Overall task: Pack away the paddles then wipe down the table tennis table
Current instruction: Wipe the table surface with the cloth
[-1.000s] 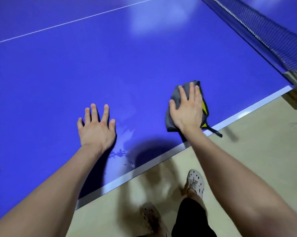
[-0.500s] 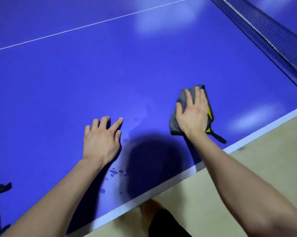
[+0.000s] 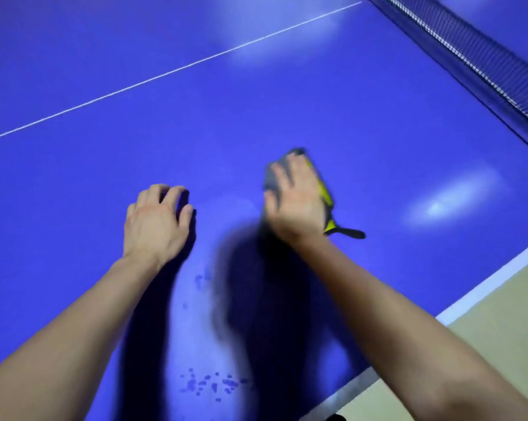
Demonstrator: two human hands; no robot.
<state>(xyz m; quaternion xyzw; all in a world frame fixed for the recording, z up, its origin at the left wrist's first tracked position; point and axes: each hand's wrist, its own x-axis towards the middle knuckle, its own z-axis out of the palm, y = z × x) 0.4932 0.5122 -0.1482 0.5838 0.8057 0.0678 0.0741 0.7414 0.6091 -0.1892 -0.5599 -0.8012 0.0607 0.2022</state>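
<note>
Grey cloth point(image 3: 271, 177) under flat right hand point(image 3: 296, 205) (blurred), near table point(image 3: 486, 286) edge; left hand point(image 3: 156, 221) loosely curled.

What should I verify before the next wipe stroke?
1. Cloth under right hand, pressed flat on the table: ok.
2. Left hand resting on the table, apart from the cloth: ok.
3. Droplets near the near edge wiped: not ok, they are visible.
4. Net apart from the cloth: ok.
5. Paddles packed away: cannot tell, none in view.
</note>
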